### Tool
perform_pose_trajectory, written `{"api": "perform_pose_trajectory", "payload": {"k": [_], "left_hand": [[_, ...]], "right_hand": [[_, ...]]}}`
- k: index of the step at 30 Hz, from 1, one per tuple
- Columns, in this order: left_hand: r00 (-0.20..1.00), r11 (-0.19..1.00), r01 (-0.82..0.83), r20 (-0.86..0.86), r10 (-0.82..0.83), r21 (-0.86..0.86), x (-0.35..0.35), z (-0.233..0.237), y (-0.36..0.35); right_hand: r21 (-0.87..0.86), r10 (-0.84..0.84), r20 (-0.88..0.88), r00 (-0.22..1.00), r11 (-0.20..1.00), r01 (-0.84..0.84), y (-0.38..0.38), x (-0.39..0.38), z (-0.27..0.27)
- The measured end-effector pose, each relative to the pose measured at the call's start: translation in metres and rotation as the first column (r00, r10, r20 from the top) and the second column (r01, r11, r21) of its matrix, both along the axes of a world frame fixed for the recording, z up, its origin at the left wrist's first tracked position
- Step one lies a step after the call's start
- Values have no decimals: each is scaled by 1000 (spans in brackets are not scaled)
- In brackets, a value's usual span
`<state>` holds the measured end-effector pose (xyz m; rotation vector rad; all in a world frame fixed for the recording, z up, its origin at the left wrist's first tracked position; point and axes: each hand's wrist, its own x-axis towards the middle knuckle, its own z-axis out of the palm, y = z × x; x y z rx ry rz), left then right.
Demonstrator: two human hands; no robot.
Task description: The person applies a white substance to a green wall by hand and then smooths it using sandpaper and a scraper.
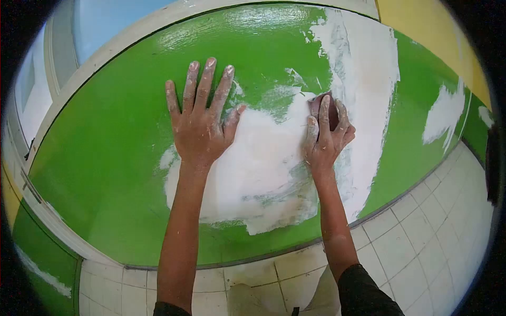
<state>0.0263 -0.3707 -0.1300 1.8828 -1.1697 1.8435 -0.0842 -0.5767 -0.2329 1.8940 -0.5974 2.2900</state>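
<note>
My left hand [200, 118] lies flat against the green wall [121, 137], its fingers spread and dusted with white. To its right, my right hand [328, 131] grips a folded brownish piece of sandpaper [333, 113] and presses it on the wall. Under and between the hands spreads a rough white patch of filler [253, 158]. The sandpaper sits near the patch's upper right edge, beside a tall white strip of filler [371, 95]. Part of the sandpaper is hidden by my fingers.
A pale frame [79, 79] curves along the wall's left and top, with a blue pane [116, 21] beyond. Yellow paint [427, 26] covers the upper right. Another white smear [445, 116] marks the wall at right. White floor tiles [400, 237] run along the wall's foot.
</note>
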Motion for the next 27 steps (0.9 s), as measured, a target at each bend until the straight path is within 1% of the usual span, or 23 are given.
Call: {"api": "perform_pose_trajectory", "payload": {"k": [1,3,6,7,9,10,11,13,14,15,16,17,19,20,21,23,24,25,26,27], "left_hand": [[1000,1000,1,9,-1,-7,0,0,0],[1000,1000,-1,17,1,-20,0,0,0],[1000,1000,6,13,-6,-26,0,-1,-1],[1000,999,2,18,-1,-37,1,-1,-1],[1000,999,0,20,1,-40,2,-2,-2],[1000,999,0,21,1,-42,3,-2,-2],[1000,999,1,21,0,-47,3,-2,-2],[1000,999,-1,20,1,-41,1,-2,-2],[1000,999,-3,28,4,-34,1,-1,-2],[1000,999,-3,27,4,-35,1,-1,-2],[1000,999,-5,26,6,-33,1,-1,-2],[1000,1000,-7,24,8,-30,0,-1,-1],[1000,999,-9,26,10,-34,-1,-2,-2],[1000,999,-12,27,13,-32,-1,-1,-2],[1000,999,-13,26,14,-33,0,-1,-1],[999,999,-28,19,28,-27,0,-2,-1],[999,999,-27,20,28,-26,0,-1,-2],[999,999,-24,21,25,-34,1,-1,-2],[1000,999,-21,22,22,-38,2,-2,-2],[999,999,-22,24,22,-32,2,-3,-2]], "right_hand": [[3,2,2,1000,1000,-2,1,3,-1],[13,56,45,997,998,-57,9,10,-3],[-133,153,-198,968,974,-181,31,10,-28],[-233,103,-210,972,961,-152,24,11,-37],[-281,41,-332,942,949,-140,-2,-4,-21],[-238,77,-222,972,962,-131,-8,-9,-4],[-173,63,-110,992,982,-82,-15,-11,12],[-148,43,42,998,988,-36,-20,1,14],[-142,195,-91,977,968,-206,-15,5,6],[-115,341,-218,914,921,-371,-5,6,-8],[120,530,-380,758,841,-528,4,6,-30],[-372,130,-357,925,889,-269,5,2,-37],[-486,-22,-440,898,847,-218,-23,-12,-17],[-202,199,-441,875,928,-313,-23,-7,0],[-271,52,-232,971,955,-116,-20,-15,16],[-179,112,28,993,978,-105,-9,7,14],[-28,373,-120,920,925,-379,-3,11,9],[158,618,-219,755,786,-597,7,11,1],[-294,150,-382,912,916,-274,21,5,-15],[-410,143,-320,936,870,-273,16,14,-32]]}}
